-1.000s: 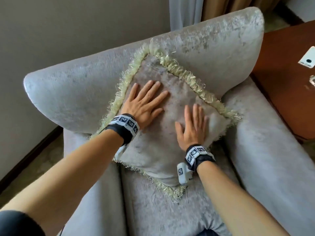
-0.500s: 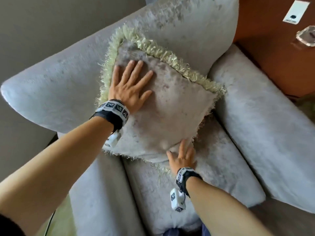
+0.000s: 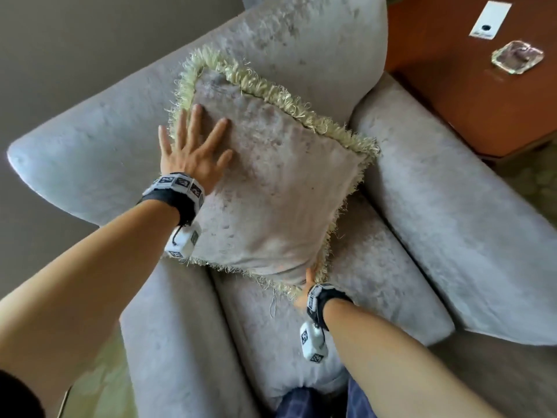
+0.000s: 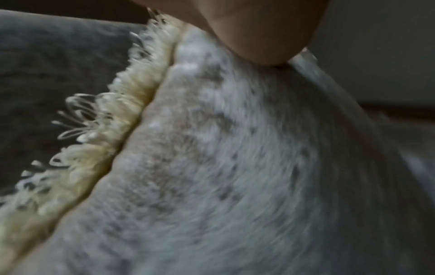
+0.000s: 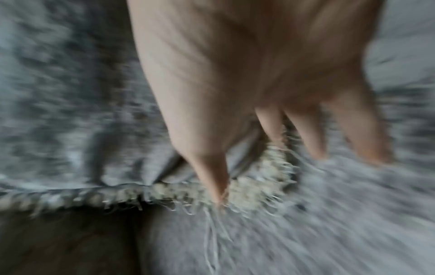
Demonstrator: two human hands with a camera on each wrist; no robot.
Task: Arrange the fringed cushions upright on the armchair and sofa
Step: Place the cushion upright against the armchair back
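Note:
A grey velvet cushion (image 3: 271,182) with a cream fringe (image 3: 271,89) leans upright, one corner up, against the armchair backrest (image 3: 301,40). My left hand (image 3: 196,146) lies flat on its upper left part, fingers spread and straight, pressing it back. My right hand (image 3: 307,285) is at the cushion's lowest corner, mostly hidden under the fringe. The blurred right wrist view has the thumb (image 5: 209,167) on the fringe (image 5: 254,188), with straight fingers (image 5: 306,137) behind it on the seat. The left wrist view shows the cushion face (image 4: 235,167) and its fringe (image 4: 105,139) close up.
The armchair has a wide left arm (image 3: 75,164), a right arm (image 3: 452,221) and a seat pad (image 3: 376,267). At the right stands a brown side table (image 3: 467,101) holding a glass ashtray (image 3: 517,57) and a white card (image 3: 489,19). A wall stands behind, on the left.
My right hand slid down from the cushion's face to its bottom corner and went partly under the fringe. My left hand shifted toward the cushion's upper left edge. The camera dipped lower.

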